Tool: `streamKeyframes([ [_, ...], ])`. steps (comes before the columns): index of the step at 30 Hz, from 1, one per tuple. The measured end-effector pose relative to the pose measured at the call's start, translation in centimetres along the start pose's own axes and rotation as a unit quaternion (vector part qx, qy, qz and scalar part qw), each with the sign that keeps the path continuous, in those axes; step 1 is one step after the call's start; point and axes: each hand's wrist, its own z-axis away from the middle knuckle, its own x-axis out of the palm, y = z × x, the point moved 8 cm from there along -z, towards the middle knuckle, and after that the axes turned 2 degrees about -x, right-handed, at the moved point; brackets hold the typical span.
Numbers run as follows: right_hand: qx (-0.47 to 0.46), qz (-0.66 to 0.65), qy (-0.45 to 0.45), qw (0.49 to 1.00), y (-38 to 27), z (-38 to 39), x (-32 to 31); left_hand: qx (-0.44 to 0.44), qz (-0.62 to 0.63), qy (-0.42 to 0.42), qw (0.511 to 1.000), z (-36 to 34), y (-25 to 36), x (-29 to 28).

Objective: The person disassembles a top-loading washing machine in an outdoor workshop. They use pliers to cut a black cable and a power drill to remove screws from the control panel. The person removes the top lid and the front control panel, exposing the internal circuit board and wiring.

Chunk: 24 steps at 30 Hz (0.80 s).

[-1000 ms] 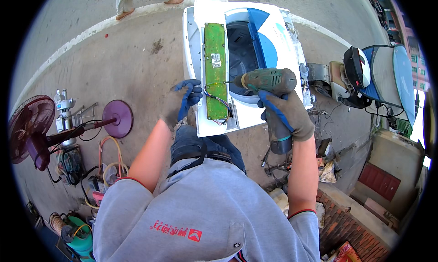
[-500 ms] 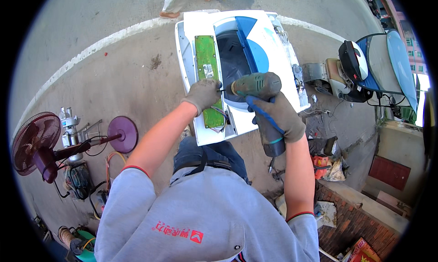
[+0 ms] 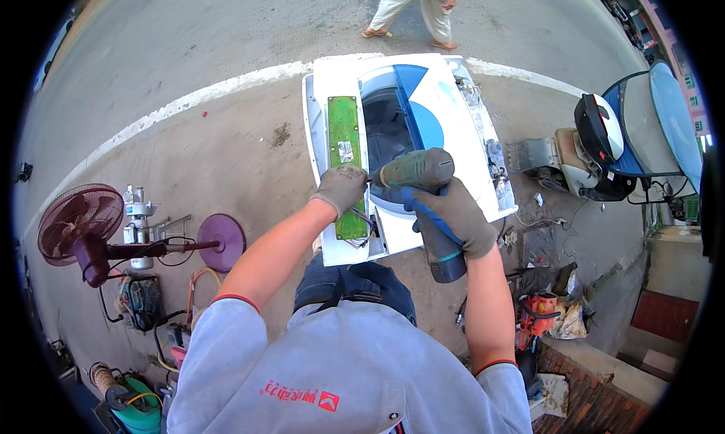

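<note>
My right hand (image 3: 459, 216), in a grey-and-blue work glove, is wrapped round the grip of a green cordless drill (image 3: 417, 169). The drill points left across a white washing machine (image 3: 461, 143) with a blue lid (image 3: 430, 126) and a dark tub (image 3: 387, 132). At the drill's tip, the fingers of my gloved left hand (image 3: 341, 188) are closed together; what they pinch is too small to make out. That hand rests over a long green circuit board (image 3: 343, 120) along the machine's left side. Wires show at the board's near end.
A purple fan (image 3: 91, 226) lies to the left, beside hoses and machine parts. On the right are an orange chainsaw (image 3: 538, 315) and a parked scooter with a black-and-white top box (image 3: 599, 124). Beyond the machine, a person (image 3: 419, 15) walks on the road.
The whole scene sits lower in the picture, and the person at the top has moved right. Both hands and the drill keep about the same place on the machine.
</note>
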Motion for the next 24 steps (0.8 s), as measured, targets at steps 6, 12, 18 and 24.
streamKeyframes([
  [6, -0.035, -0.178, 0.049, 0.982, -0.5, 2.3, -2.1, 0.028, 0.001, 0.005, 1.0, -0.1, 0.3, -0.7],
  [12, -0.054, -0.26, 0.117, 0.957, -1.7, 2.5, -0.1, -0.153, 0.522, -0.088, 0.834, 2.7, -4.2, -3.7],
  [18, -0.077, -0.181, 0.175, 0.965, -1.7, -0.8, 4.6, -0.068, 0.824, -0.208, 0.523, 1.6, -12.4, 1.5],
  [24, -0.005, -0.182, 0.222, 0.958, -3.9, -1.0, 8.2, -0.139, 0.757, -0.223, 0.599, -0.5, -14.2, 2.4],
])
